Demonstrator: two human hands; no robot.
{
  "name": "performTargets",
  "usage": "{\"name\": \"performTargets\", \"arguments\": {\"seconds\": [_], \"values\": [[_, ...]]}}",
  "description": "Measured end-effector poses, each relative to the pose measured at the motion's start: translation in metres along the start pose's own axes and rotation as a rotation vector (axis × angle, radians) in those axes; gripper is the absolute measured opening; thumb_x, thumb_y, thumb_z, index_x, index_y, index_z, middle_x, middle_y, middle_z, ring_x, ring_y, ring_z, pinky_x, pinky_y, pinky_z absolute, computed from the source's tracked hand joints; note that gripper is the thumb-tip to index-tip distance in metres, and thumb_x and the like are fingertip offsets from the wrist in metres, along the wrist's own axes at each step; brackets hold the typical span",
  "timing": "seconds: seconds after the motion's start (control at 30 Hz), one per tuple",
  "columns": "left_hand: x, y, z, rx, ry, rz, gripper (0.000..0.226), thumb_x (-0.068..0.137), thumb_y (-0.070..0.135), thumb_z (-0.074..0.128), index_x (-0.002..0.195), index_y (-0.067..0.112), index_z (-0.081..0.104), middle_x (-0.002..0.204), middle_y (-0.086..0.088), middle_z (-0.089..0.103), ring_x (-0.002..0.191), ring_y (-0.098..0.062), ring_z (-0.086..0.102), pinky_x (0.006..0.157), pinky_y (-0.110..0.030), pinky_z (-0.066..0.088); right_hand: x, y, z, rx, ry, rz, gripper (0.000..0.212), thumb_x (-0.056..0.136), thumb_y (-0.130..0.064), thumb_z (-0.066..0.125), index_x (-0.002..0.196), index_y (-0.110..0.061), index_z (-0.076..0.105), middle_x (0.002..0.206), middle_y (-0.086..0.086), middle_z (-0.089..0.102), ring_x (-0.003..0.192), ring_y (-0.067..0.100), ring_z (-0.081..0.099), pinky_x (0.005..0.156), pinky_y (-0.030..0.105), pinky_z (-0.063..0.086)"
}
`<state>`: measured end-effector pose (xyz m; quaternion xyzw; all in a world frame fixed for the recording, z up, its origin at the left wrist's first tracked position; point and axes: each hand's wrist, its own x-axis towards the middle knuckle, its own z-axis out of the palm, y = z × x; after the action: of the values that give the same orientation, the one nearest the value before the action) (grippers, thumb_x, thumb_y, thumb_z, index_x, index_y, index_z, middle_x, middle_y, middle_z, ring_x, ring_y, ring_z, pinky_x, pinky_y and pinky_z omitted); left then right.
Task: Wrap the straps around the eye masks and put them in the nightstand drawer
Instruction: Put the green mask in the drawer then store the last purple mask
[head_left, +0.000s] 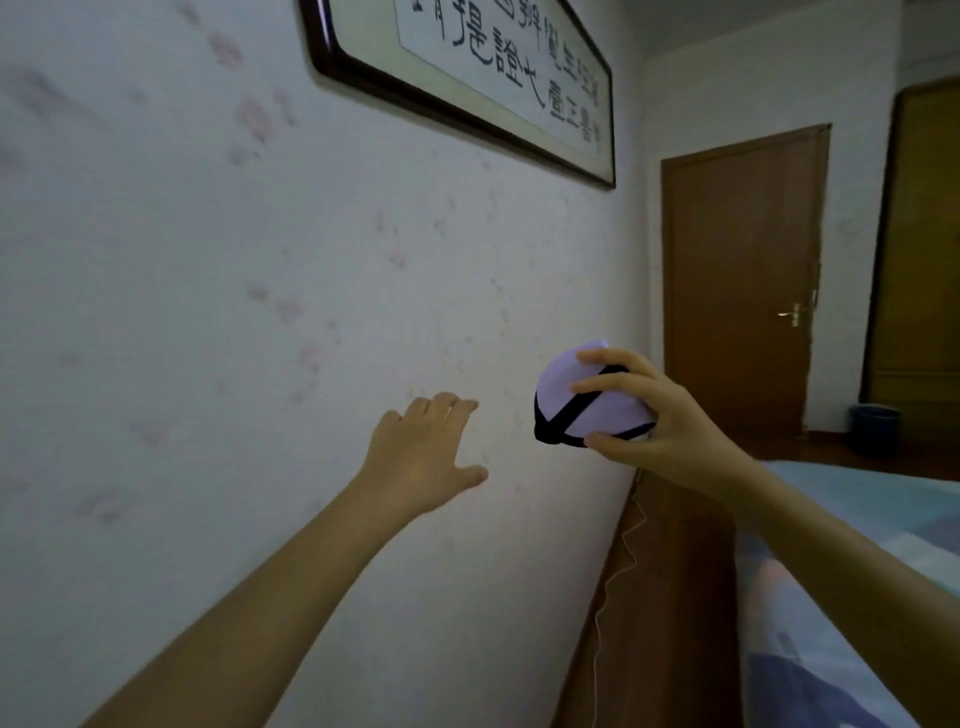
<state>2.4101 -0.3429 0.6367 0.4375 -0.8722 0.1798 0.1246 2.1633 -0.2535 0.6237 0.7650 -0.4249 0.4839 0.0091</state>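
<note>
My right hand (660, 415) grips a folded lilac eye mask (576, 400) with a black strap crossed around it, held up in front of the wall at centre right. My left hand (426, 452) is stretched out to the left of the mask, fingers spread, holding nothing, a short gap away from the mask. The nightstand and its drawer are out of view.
A pale flowered wall (234, 312) fills the left, with a framed calligraphy piece (483, 67) high up. A brown wooden headboard (670, 597) and a bed with blue patterned bedding (841, 597) lie lower right. A brown door (737, 280) and a dark bin (878, 426) stand beyond.
</note>
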Motion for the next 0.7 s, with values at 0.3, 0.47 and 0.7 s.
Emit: {"name": "performTargets", "arguments": {"seconds": [0.3, 0.47, 0.7], "values": [[0.192, -0.017, 0.063, -0.009, 0.06, 0.126, 0.064, 0.086, 0.06, 0.049, 0.139, 0.026, 0.037, 0.142, 0.004, 0.042, 0.125, -0.019, 0.042, 0.09, -0.037, 0.037, 0.059, 0.141, -0.007, -0.137, 0.041, 0.101, 0.056, 0.076, -0.009, 0.077, 0.124, -0.027, 0.055, 0.143, -0.008, 0.04, 0.136, 0.005, 0.034, 0.108, 0.015, 0.033], [0.304, -0.01, 0.113, -0.056, 0.129, 0.195, 0.063, 0.085, 0.059, 0.05, 0.138, 0.026, 0.038, 0.141, 0.003, 0.043, 0.122, -0.02, 0.044, 0.088, -0.036, 0.038, 0.093, 0.217, -0.03, -0.237, 0.069, 0.189, 0.058, 0.076, -0.007, 0.077, 0.125, -0.025, 0.053, 0.142, -0.007, 0.04, 0.133, 0.001, 0.034, 0.106, 0.011, 0.032], [0.468, 0.084, 0.175, -0.181, 0.143, 0.418, 0.065, 0.086, 0.057, 0.05, 0.141, 0.027, 0.034, 0.142, 0.005, 0.04, 0.123, -0.019, 0.044, 0.087, -0.035, 0.039, 0.084, 0.328, -0.104, -0.409, 0.175, 0.32, 0.056, 0.076, -0.009, 0.078, 0.125, -0.022, 0.055, 0.144, -0.008, 0.04, 0.137, 0.008, 0.034, 0.108, 0.019, 0.035]]}}
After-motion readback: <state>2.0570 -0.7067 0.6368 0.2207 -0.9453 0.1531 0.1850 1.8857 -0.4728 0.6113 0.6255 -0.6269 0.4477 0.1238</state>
